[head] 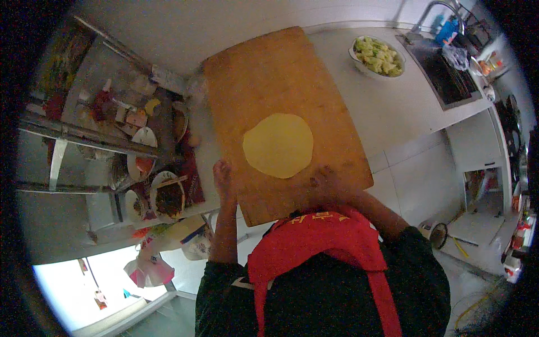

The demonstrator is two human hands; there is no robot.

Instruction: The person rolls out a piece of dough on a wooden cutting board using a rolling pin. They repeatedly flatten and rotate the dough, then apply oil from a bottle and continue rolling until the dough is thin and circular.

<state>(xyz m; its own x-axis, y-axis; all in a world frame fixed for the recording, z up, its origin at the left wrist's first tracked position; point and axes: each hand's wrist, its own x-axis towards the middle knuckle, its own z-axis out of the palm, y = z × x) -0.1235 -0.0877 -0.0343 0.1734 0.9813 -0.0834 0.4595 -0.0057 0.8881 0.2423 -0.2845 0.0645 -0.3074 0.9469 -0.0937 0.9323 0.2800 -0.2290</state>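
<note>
A flat, roughly round sheet of yellow dough [278,145] lies on a large wooden board [273,76]. Beside the board's left edge is my left hand [222,172], its fingers curled; whether it holds anything cannot be told. My right hand [323,177] rests over the board just to the lower right of the dough, dim and blurred, with no object visible in it. The red apron [320,236] on my chest covers part of the board's near edge.
An oval dish of chopped pale-green vegetables [377,57] stands on the white counter [362,101] at the right. Beyond it are a dark sink [442,71] and a curved faucet [427,12]. Shelves at the left hold bowls, including one with dark food [169,200].
</note>
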